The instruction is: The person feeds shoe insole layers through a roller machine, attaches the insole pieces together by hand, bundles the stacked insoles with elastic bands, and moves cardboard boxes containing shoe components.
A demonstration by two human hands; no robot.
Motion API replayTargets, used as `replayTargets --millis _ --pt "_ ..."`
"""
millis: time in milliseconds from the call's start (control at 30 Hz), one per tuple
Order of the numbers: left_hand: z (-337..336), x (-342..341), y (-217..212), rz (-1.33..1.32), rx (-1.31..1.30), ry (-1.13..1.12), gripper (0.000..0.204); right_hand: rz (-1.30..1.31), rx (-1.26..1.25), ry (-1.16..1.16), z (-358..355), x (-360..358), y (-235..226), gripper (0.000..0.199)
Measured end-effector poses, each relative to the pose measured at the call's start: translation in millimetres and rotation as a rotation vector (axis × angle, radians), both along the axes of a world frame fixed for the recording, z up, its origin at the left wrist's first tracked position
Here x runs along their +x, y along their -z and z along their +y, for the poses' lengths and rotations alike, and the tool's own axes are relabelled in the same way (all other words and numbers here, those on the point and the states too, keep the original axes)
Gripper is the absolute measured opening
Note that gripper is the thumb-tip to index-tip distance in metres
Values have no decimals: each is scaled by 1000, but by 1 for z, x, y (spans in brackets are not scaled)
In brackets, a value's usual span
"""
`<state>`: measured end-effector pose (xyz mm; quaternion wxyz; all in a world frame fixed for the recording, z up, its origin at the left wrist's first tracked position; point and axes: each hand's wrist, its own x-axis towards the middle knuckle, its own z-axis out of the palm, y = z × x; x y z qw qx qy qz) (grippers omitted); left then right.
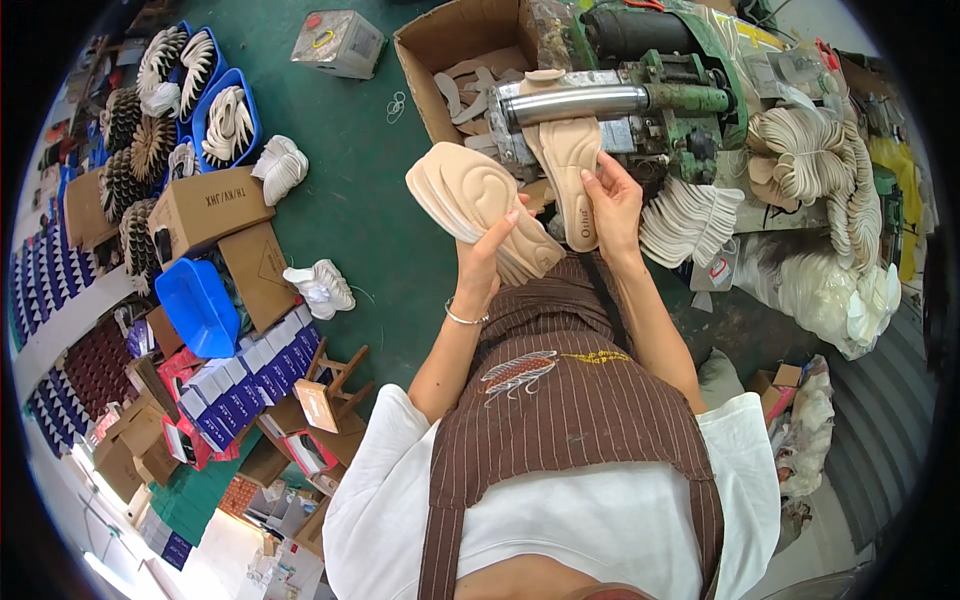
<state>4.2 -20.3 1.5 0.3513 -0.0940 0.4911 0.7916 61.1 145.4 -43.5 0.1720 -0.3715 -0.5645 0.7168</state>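
My left hand grips a fanned stack of beige shoe insoles, held out over the green floor. My right hand holds a single beige insole by its lower half, its toe end pushed up against the shiny steel roller of a green machine. I wear a brown striped apron and a white shirt, and a thin bracelet sits on my left wrist.
An open cardboard box with insole pieces stands behind the roller. Piles of pale insoles lie at the right. Blue bins of fanned insoles, cardboard boxes and small blue cartons crowd the left floor.
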Motion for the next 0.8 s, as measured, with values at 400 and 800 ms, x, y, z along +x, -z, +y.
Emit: replayTargets --millis 400,800 --pt "-36 -23 21 -15 -36 -156 43 -299 -134 -589 0 41 -25 15" --pt "-91 -6 56 -168 -52 -508 44 -250 69 -1598 -22 -49 -37 18"
